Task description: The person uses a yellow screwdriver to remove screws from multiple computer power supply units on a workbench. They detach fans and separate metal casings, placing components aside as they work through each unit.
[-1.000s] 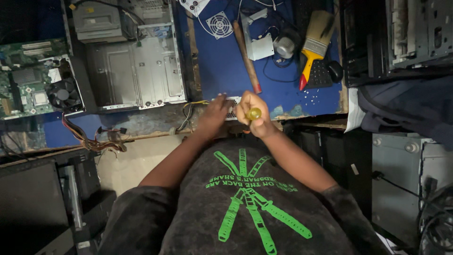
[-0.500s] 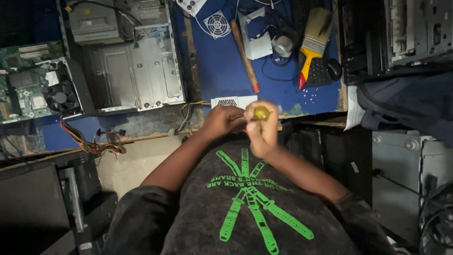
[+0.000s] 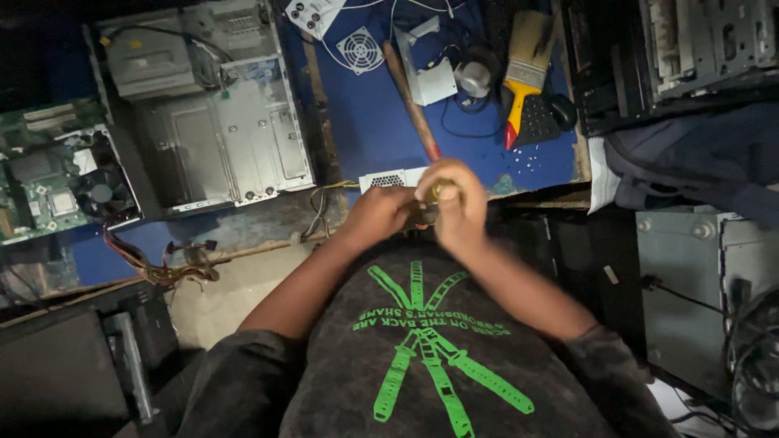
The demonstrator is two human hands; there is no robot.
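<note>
Yellow-tipped tool (image 3: 439,191) gripped by right hand (image 3: 456,204) | left hand (image 3: 381,212) closed beside it | white vented box (image 3: 391,178) behind

Left hand (image 3: 381,215), right hand (image 3: 458,207) clenched together

An open metal computer case (image 3: 219,146) lies on the blue table (image 3: 365,122), with a green motherboard (image 3: 49,178) just to its left — loose red and yellow wires (image 3: 154,264) trail below them. Further right sit a small white fan (image 3: 359,50), a long wooden handle (image 3: 410,101), and a yellow-handled paintbrush (image 3: 523,69) — beside a black mouse (image 3: 561,109).
</note>
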